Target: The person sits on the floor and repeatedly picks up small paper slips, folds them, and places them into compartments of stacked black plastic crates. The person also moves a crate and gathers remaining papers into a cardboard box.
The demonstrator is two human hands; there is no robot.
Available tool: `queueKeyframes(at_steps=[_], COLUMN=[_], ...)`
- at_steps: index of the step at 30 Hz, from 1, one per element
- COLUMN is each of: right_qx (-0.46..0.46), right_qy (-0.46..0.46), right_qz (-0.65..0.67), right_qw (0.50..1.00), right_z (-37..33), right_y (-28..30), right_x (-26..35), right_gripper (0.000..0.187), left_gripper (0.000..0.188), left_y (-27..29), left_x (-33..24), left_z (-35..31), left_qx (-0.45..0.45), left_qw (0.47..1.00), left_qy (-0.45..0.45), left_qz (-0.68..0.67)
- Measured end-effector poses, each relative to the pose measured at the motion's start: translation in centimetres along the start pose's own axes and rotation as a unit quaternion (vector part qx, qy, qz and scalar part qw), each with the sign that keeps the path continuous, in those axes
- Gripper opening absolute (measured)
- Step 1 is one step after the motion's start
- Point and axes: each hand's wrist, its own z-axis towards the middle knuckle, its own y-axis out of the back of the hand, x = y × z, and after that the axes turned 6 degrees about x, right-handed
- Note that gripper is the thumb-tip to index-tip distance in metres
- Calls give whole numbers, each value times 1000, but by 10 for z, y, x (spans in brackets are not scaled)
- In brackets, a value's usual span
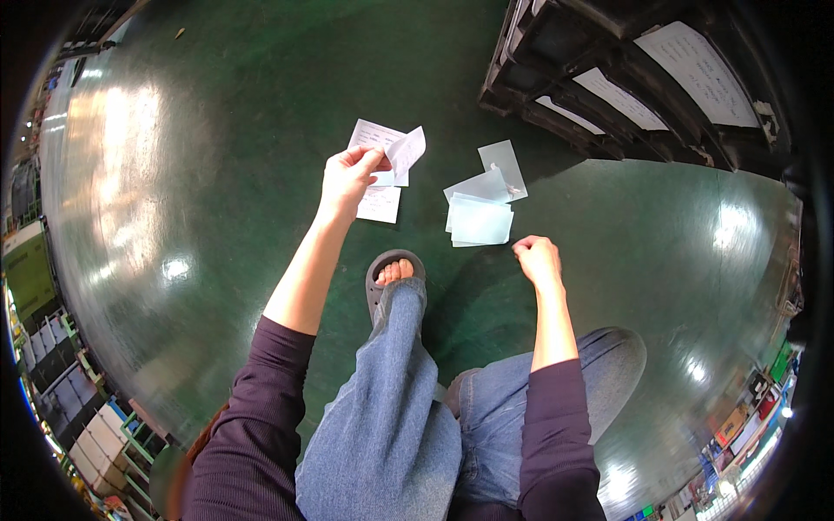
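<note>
Left hand (352,178) pinches a bent sheet (406,154) above two papers

The left hand's thumb and fingers grip the sheet at its near-left edge. That edge hold probably explains why the free side bends up and leaves most of its face uncovered. Below it on the floor (261,130) lie the upper paper (368,132) and the lower paper (379,208), partly covered by one another or by the hand; which overlaps which, I cannot tell.

The right hand (539,260) is curled closed, and nothing shows between its fingers. It hangs just beside the right edge of the pale stack (482,224), seemingly apart from it. The stack's sheets sit slightly askew, as if laid down loosely rather than squared. Beyond them, a slanted sheet (480,187) and a grey sheet (504,165) fan toward the near corner of the black rack (560,78), whose slots carry white labels (699,74).

Both groups lie ahead of the grey clog (375,300), papers to the left and pale sheets to the right, probably so each is within easy reach of one arm. Shelving (65,382) lines the floor's left edge.
</note>
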Motion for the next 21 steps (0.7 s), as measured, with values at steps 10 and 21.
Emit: queueKeyframes(at_steps=[10, 21], right_qx=[-37, -86], right_qy=[137, 131], right_qz=[271, 238], right_qw=[952, 959], right_z=[-47, -67], right_y=[57, 54], right_x=[157, 152], right_gripper=[44, 27], left_gripper=[11, 24], left_y=[-67, -80], left_x=[-12, -3], left_z=[-56, -71], left_qx=[-73, -108], left_qw=[915, 727], left_qy=[-304, -517], left_qz=[254, 440])
